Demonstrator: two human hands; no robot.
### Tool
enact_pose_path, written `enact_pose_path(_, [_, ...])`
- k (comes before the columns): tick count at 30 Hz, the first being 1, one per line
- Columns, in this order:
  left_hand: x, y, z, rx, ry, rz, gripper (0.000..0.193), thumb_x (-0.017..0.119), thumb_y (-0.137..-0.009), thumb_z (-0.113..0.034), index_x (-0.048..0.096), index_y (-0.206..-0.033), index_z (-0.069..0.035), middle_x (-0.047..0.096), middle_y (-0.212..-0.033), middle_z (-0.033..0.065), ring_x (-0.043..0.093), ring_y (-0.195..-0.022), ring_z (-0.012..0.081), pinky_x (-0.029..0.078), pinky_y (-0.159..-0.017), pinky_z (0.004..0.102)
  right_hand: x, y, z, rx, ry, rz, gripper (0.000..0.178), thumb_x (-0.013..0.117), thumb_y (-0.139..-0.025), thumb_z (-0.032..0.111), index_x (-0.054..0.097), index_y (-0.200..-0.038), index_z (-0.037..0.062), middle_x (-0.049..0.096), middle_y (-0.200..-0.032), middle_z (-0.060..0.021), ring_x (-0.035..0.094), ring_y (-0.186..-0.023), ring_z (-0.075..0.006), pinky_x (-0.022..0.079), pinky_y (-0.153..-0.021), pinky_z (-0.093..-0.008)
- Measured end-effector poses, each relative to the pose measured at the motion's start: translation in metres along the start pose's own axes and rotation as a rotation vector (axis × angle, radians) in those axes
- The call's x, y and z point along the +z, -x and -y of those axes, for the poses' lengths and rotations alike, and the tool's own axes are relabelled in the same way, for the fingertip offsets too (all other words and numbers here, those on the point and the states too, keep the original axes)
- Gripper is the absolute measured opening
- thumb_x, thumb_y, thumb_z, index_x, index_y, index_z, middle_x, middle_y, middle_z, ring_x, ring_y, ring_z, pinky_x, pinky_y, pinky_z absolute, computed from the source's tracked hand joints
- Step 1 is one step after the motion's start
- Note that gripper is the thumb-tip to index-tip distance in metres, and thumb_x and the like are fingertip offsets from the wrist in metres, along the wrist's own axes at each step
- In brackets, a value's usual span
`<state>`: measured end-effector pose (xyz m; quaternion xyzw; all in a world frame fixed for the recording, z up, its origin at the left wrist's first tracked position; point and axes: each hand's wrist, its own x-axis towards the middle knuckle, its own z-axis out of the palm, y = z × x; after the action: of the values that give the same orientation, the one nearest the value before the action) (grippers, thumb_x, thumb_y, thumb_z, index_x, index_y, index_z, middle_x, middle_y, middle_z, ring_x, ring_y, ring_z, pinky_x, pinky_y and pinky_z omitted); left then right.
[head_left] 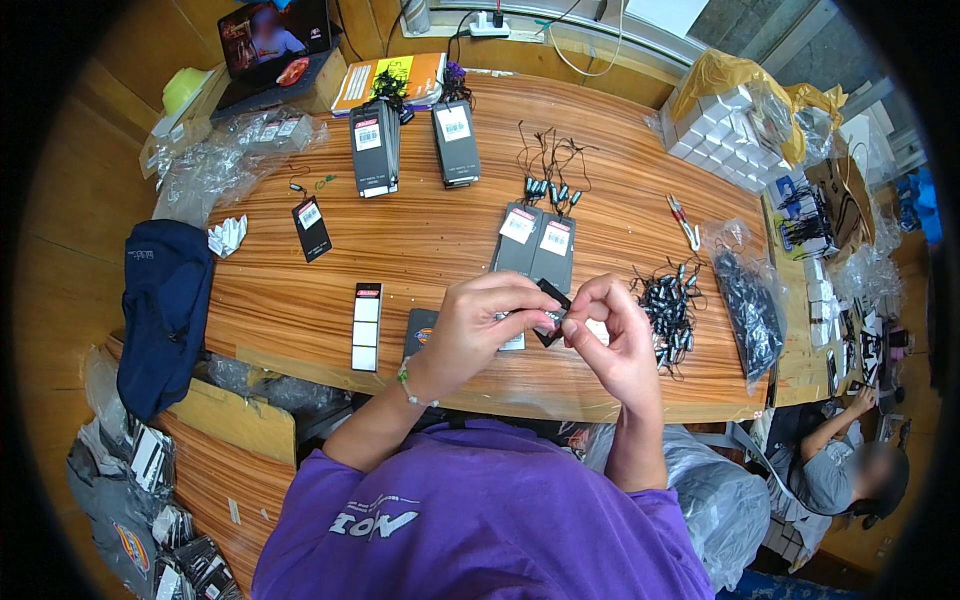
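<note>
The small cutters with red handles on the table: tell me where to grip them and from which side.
Grip the cutters by the paired handles at their far end, coming straight down from above with the right hand. They lie flat on bare wood, apart from the bag and the cord pile, so nothing seems to block the fingers.

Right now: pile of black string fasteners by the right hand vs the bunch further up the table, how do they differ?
The pile of fasteners lies close beside the right hand, dense and tangled into a heap. The far bunch sits beyond the two grey tags, is much smaller, and its strings fan out loosely over the wood. Both lie on the wooden table, and both look like dark cords with small barrel ends.
</note>
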<state>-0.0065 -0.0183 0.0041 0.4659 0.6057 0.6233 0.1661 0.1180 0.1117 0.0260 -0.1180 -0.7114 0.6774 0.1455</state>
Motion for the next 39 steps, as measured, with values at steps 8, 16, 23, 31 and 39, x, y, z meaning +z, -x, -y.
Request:
enact_pose_path(8, [-0.005,-0.004,-0.005,-0.104,0.077,0.087,0.012,0.067,-0.072,0.0,0.068,-0.084,0.0,0.064,-0.08,0.0091,0.06,-0.071,0.0146,0.046,-0.062,0.0237,-0.006,-0.004,-0.013,0.068,-0.26,0.114,0.02,0.062,-0.081,0.0,0.046,-0.093,0.0022,0.058,-0.081,-0.0047,0.058,-0.078,-0.0098,0.046,-0.066,-0.0218])
enact_pose_path(16, [-0.002,-0.001,-0.011,-0.162,0.159,0.096,0.011,0.068,-0.072,-0.001,0.068,-0.083,-0.001,0.065,-0.08,0.0083,0.061,-0.072,0.0142,0.047,-0.064,0.023,-0.01,-0.003,-0.022,0.087,-0.348,0.144,0.018,0.067,-0.077,0.002,0.053,-0.087,0.003,0.059,-0.082,-0.0024,0.056,-0.077,-0.0076,0.045,-0.067,-0.0199])
enact_pose_path(23, [-0.001,-0.001,-0.006,-0.063,0.047,0.037,0.012,0.069,-0.071,-0.004,0.068,-0.083,-0.001,0.062,-0.078,0.0067,0.058,-0.073,0.0142,0.046,-0.065,0.0238,-0.001,-0.006,-0.023,0.01,-0.328,0.159,0.014,0.06,-0.085,0.012,0.053,-0.092,0.0018,0.058,-0.09,-0.0048,0.054,-0.085,-0.0111,0.044,-0.075,-0.0249])
enact_pose_path(31, [0.013,0.005,0.021,0.064,-0.032,-0.287,0.039,0.061,-0.083,-0.021,0.047,-0.113,0.0,0.047,-0.11,0.0111,0.045,-0.104,0.023,0.037,-0.09,0.0362,0.017,-0.011,-0.044,0.082,-0.795,-0.039,0.027,0.04,-0.095,0.03,0.047,-0.082,0.0072,0.046,-0.062,-0.0028,0.047,-0.067,-0.0158,0.04,-0.071,-0.0324])
enact_pose_path(39, [0.035,0.016,0.031,-0.365,0.525,0.015,0.035,0.053,-0.087,-0.003,0.03,-0.114,-0.005,0.044,-0.1,0.0061,0.05,-0.084,0.0086,0.043,-0.076,0.0209,0.019,-0.029,-0.055,-0.163,-0.937,-0.107,0.023,0.036,-0.096,0.027,0.044,-0.086,0.0074,0.041,-0.062,-0.0024,0.043,-0.064,-0.0159,0.04,-0.071,-0.0331])
